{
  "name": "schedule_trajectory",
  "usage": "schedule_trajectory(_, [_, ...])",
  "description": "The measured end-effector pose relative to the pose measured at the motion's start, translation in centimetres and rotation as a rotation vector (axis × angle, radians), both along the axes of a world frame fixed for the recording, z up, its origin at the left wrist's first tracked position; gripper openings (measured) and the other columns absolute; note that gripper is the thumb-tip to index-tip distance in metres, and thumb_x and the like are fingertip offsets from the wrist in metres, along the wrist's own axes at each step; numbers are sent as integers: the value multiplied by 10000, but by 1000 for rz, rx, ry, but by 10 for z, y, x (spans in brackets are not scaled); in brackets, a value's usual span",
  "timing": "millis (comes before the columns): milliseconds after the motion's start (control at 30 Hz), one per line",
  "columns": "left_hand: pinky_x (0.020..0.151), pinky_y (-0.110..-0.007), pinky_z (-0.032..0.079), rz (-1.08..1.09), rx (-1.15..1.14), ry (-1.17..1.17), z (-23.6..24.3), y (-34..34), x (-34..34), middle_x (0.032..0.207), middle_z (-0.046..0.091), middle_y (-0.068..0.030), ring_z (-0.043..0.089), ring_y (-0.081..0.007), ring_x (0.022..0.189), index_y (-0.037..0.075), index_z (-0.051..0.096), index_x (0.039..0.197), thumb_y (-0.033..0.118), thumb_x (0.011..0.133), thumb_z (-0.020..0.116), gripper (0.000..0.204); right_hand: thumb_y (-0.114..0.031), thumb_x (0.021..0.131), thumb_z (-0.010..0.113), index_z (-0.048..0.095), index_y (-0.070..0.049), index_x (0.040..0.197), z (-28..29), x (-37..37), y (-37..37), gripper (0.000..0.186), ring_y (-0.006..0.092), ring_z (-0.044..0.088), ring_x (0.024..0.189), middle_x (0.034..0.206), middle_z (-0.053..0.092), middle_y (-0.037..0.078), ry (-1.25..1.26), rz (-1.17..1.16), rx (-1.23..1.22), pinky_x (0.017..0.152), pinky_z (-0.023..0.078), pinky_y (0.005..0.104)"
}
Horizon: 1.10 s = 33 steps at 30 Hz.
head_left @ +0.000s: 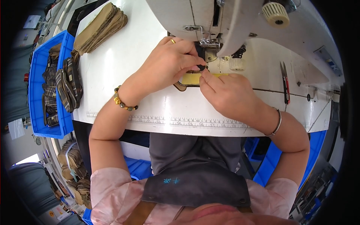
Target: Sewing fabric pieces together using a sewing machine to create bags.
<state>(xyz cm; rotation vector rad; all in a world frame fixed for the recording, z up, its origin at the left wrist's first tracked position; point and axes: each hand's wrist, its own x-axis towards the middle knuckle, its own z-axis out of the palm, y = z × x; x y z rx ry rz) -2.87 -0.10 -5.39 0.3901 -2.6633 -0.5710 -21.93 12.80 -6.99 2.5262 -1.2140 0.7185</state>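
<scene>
My left hand (159, 69) reaches in beside the needle area of a white sewing machine (240, 22). Its thumb and fingers pinch a small black piece of fabric (201, 68). From the other side my right hand (230, 93) comes up to the same piece, thumb and forefinger closed at its edge. The fingers partly cover the piece, so its full shape is hidden. Below the fingertips a yellow strip (190, 79) lies on the machine bed, with a brown edge (180, 87) showing under it. The presser foot (210, 45) is just beyond my fingers.
A stack of tan fabric pieces (100, 29) lies at the far left of the white table (150, 112). Plaid pieces (69, 84) overhang the blue bin (35, 93) on the left. Red-handled scissors (286, 84) lie right of my hand. A printed ruler (180, 122) runs along the near edge.
</scene>
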Motion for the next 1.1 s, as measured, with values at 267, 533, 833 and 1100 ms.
schedule_trajectory(267, [947, -377, 459, 56, -62, 12, -8, -7, 0, 919, 683, 10, 635, -217, 924, 136, 801, 973, 92, 753, 787, 225, -121, 715, 685, 692, -8, 884, 2, -1, -7, 203, 137, 650, 613, 889, 697, 98, 68, -60, 19, 498, 511, 270])
schedule_trajectory(533, [1041, -407, 419, 176, 115, 110, -18, -9, 4, 924, 721, -2, 651, -224, 975, 152, 792, 976, 190, 838, 780, 144, -98, 760, 722, 708, -28, 1053, -3, -2, -10, 302, 134, 651, 608, 1121, 732, 77, 36, -118, 62, 474, 515, 280])
schedule_trajectory(833, [1105, -457, 355, 169, -126, 98, -11, -14, 4, 954, 718, 17, 628, -200, 1051, 156, 753, 974, 275, 883, 744, 150, -93, 754, 673, 684, -48, 964, 5, -12, -19, 214, 180, 612, 562, 843, 646, 13, 26, -116, -54, 467, 488, 304])
schedule_trajectory(1100, [977, -398, 429, 203, -317, 199, -3, -16, 0, 923, 704, 36, 629, -189, 953, 162, 749, 904, 304, 862, 759, 149, -102, 763, 637, 525, -166, 769, -32, -18, -42, 129, 83, 471, 566, 729, 465, -41, 305, -208, -321, 465, 398, 236])
